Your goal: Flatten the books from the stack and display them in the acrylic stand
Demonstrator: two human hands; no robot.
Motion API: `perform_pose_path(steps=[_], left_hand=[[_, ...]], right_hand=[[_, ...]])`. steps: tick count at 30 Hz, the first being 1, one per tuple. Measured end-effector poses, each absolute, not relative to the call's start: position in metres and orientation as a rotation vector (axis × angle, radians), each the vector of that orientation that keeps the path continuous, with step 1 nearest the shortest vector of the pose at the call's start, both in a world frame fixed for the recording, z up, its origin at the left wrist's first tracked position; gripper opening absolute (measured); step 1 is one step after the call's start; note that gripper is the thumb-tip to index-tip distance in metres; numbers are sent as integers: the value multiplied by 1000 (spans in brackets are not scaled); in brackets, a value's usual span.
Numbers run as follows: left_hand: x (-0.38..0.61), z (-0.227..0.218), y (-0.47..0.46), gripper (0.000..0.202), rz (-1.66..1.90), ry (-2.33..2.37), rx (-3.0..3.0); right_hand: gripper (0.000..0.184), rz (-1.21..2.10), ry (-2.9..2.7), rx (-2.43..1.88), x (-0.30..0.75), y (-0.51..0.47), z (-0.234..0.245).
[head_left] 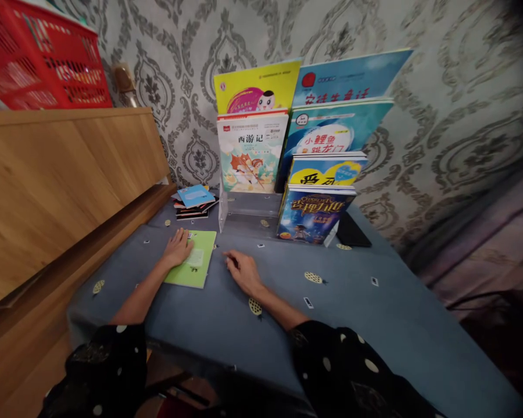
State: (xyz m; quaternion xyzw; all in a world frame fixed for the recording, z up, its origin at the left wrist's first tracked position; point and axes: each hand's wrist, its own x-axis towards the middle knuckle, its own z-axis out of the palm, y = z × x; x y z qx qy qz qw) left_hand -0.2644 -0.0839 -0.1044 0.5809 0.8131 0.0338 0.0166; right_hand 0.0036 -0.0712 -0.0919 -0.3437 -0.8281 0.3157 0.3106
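Observation:
A thin light-green book [201, 260] lies flat on the blue-grey tablecloth. My left hand [178, 248] rests on its upper left part, fingers laid flat across the cover. To the right of the book, my right hand [243, 270] is on the cloth, apart from the book. Its index finger points toward the book while the other fingers curl loosely, and nothing shows in them. Behind the hands stands a clear stepped book rack [253, 223], with a white picture book [253, 154] on its left side and a dark-blue book [316, 215] at the front right.
A small pile of booklets [195, 197] lies at the back left, beside a wooden cabinet [70, 191] bearing a red plastic basket [70, 64]. Taller books, including a yellow one [257, 87] and a teal one [340, 125], lean behind. A black flat object [353, 230] lies right of the rack.

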Motion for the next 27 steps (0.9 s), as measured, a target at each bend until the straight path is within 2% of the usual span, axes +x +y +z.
perform_pose_path(steps=[7, 12, 22, 27], left_hand=[[-212, -113, -131, 66, 113, 2364, 1915], [-168, -114, -143, 68, 282, 2194, 1996], [-125, -106, -140, 57, 359, 2107, 2307], [-116, -99, -127, 52, 355, 1974, 2454]], right_hand=[[31, 784, -2233, -890, 18, -77, -94], [30, 695, -2256, -886, 51, -76, -102], [25, 699, -2153, -859, 94, -64, -106], [31, 763, -2051, -851, 94, -61, -107]])
